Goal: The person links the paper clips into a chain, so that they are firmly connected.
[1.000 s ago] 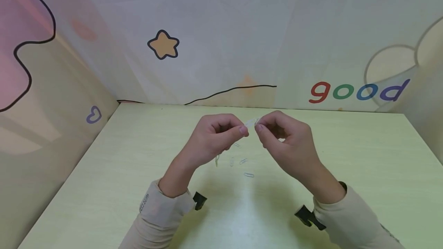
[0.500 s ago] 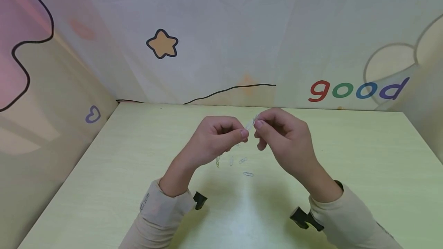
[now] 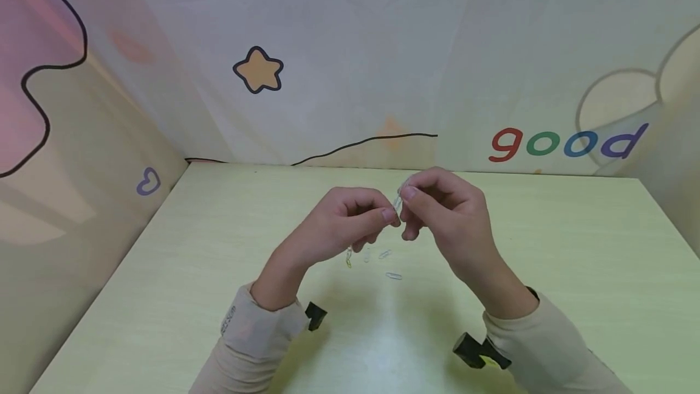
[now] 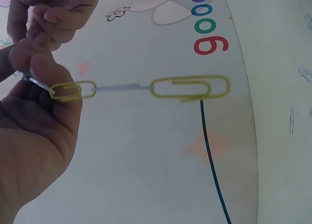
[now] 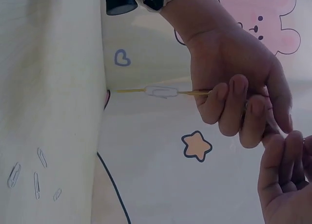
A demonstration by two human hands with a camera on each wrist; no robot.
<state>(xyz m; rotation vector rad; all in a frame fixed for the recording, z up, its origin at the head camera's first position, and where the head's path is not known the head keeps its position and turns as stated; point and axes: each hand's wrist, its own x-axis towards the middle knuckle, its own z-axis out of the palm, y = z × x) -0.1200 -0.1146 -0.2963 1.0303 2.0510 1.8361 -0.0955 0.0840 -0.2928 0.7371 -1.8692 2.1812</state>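
My left hand (image 3: 355,221) pinches one end of a chain of linked paper clips above the table. From its fingers hang a small yellow paper clip (image 4: 73,90), a silver paper clip (image 5: 162,91) and a larger yellow paper clip (image 4: 190,87); the chain's lower part also shows below the hand in the head view. Facing it, my right hand (image 3: 451,211) pinches a pale paper clip (image 3: 398,201) between thumb and forefinger. The fingertips of both hands are close together. Fingers hide where the clips meet, so I cannot tell whether they are linked.
Several loose paper clips lie on the pale table below the hands, among them one nearer clip (image 3: 394,276) and another (image 3: 385,254). Printed cloth walls (image 3: 350,78) enclose the table's back and sides. A black wrist camera (image 3: 469,350) sits at the right cuff.
The hands have drawn closer together, the left shifting slightly right and the right slightly up and left. The clip between them has turned steeper. The hanging chain has swung a little right.
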